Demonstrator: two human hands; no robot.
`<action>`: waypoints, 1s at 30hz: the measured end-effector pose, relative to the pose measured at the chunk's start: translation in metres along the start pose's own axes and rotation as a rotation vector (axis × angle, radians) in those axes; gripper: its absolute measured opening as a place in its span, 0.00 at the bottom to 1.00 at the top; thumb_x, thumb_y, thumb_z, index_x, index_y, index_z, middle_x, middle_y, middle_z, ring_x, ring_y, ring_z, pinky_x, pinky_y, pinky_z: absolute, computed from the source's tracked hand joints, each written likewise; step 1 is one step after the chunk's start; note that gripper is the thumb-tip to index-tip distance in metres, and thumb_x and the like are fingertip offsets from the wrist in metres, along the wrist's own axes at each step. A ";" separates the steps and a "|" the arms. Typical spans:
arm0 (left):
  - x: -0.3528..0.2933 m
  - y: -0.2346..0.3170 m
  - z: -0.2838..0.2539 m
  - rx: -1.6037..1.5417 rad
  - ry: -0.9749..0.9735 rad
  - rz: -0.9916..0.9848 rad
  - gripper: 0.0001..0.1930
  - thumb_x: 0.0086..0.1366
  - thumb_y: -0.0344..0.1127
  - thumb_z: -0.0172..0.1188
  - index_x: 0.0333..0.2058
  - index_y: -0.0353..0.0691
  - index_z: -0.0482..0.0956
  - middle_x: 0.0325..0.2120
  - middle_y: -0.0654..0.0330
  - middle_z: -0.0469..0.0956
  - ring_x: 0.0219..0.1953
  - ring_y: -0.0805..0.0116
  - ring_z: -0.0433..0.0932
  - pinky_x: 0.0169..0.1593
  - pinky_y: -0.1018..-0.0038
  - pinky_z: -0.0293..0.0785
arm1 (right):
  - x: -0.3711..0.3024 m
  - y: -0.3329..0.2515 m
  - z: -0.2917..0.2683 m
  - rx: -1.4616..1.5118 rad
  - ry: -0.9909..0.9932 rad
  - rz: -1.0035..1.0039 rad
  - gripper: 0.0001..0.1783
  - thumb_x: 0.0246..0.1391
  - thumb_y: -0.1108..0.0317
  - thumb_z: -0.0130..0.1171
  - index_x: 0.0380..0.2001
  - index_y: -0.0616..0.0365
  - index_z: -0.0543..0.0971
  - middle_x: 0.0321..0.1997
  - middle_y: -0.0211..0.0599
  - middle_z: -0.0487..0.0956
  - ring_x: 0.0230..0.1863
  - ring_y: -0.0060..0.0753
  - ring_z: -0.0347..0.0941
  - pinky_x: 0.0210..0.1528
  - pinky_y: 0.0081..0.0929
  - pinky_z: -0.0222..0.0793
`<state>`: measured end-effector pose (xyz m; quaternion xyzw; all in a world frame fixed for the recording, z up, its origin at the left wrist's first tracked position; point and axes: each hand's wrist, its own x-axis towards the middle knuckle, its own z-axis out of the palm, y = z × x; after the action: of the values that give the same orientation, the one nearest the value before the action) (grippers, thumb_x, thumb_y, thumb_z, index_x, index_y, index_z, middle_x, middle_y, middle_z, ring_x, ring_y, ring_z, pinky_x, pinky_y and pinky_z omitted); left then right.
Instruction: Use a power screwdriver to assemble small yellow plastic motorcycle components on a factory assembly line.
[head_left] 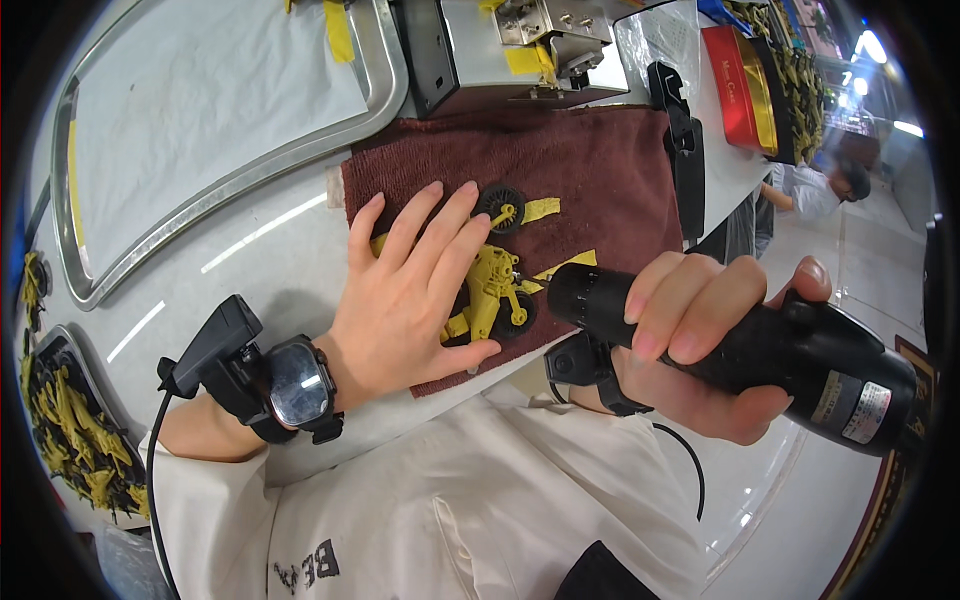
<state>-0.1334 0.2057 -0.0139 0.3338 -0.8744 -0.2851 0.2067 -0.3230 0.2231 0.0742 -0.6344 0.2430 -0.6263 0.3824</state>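
Left hand (415, 290) lies flat, fingers spread; right hand (700, 335) curled in a closed grip

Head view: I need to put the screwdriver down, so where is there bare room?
Free: the brown towel right of the loose wheel, up to the black tool; the paper-lined tray. Crowded: around the yellow toy, under the left hand and the right hand's black screwdriver.

Toy motorcycle (492, 293) yellow, wheels black; loose wheel (499, 207) black, yellow hub; towel (590, 170) dark maroon; electric screwdriver (740, 340) black; tabletop (290, 250) white; tray (385, 60) silver; box (735, 85) red.
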 end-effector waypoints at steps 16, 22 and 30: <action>0.005 -0.003 0.002 0.013 0.022 0.019 0.44 0.43 0.60 0.63 0.55 0.38 0.62 0.59 0.52 0.59 0.59 0.51 0.57 0.60 0.51 0.41 | -0.004 0.018 -0.002 -0.093 -0.044 0.053 0.29 0.54 0.50 0.54 0.48 0.59 0.56 0.26 0.37 0.72 0.16 0.29 0.67 0.23 0.30 0.67; 0.001 0.000 -0.002 -0.028 -0.013 0.003 0.43 0.41 0.55 0.65 0.54 0.39 0.64 0.58 0.51 0.59 0.59 0.51 0.57 0.59 0.50 0.46 | 0.015 0.016 -0.002 0.020 0.102 -0.022 0.31 0.52 0.49 0.52 0.49 0.62 0.58 0.24 0.35 0.72 0.15 0.29 0.67 0.21 0.28 0.66; 0.001 0.001 -0.001 -0.045 0.015 -0.011 0.42 0.41 0.54 0.66 0.54 0.39 0.64 0.58 0.51 0.59 0.59 0.52 0.57 0.60 0.50 0.45 | 0.123 0.044 -0.011 -0.380 0.255 0.020 0.20 0.55 0.50 0.44 0.39 0.56 0.67 0.16 0.32 0.66 0.16 0.29 0.62 0.28 0.34 0.62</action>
<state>-0.1339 0.2052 -0.0129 0.3361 -0.8643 -0.3035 0.2191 -0.3145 0.0982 0.1139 -0.6085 0.4092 -0.6404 0.2283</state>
